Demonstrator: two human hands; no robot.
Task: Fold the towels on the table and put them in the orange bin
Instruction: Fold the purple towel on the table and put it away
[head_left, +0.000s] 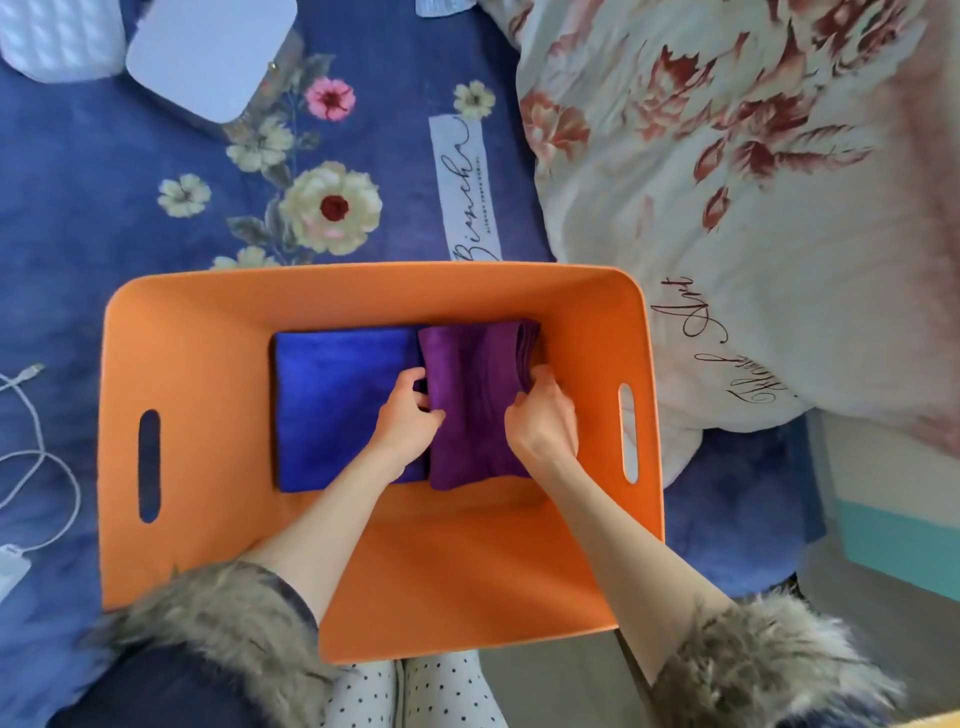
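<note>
The orange bin (208, 322) stands on a blue flowered bedspread, seen from above. On its floor lies a folded blue towel (337, 400) at the left. A folded purple towel (475, 410) lies right beside it, touching its right edge. Both my hands reach down into the bin. My left hand (408, 410) grips the purple towel's left edge with curled fingers. My right hand (543, 415) grips its right edge, where the folded layers show.
A white flowered duvet (753, 208) is bunched right of the bin. A white box (208, 52) sits at the back left. A white cable (31, 457) and charger lie left of the bin. Fur-trimmed sleeves cover my forearms near the bin's front wall.
</note>
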